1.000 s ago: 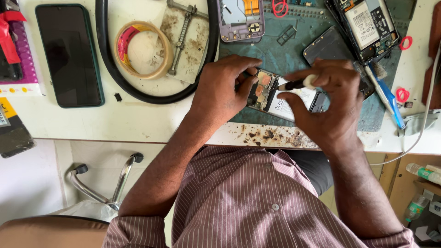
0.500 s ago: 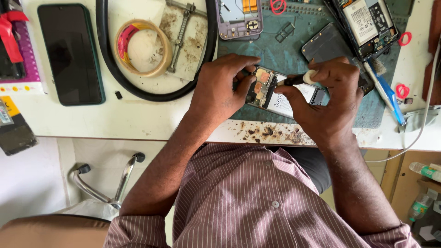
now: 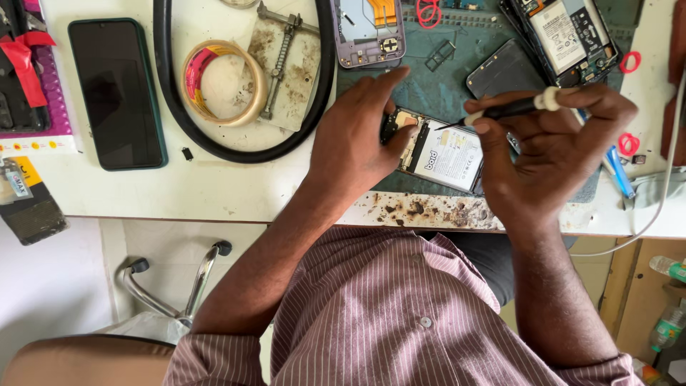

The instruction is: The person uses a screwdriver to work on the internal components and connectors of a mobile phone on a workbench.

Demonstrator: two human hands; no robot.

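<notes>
An opened phone (image 3: 439, 150) with its back off lies on the green work mat (image 3: 457, 78), showing a white battery and circuit board. My left hand (image 3: 357, 139) rests on the phone's left end and holds it down. My right hand (image 3: 550, 143) grips a thin black screwdriver (image 3: 511, 109) with a pale cap, its tip pointing left toward the phone's upper part. The tip hovers just above the phone's top edge.
A dark phone (image 3: 118, 93) lies at the left. A black cable loop (image 3: 243, 136) rings a tape roll (image 3: 223, 82) and a metal clamp (image 3: 282, 61). Other opened phones (image 3: 371, 32) (image 3: 568, 32) sit at the back. Red rings (image 3: 630, 62), blue tool (image 3: 618, 171) at right.
The phone has been laid flatter on the mat, battery side up. My right hand has lifted slightly and the screwdriver tip has drawn back from the phone's board.
</notes>
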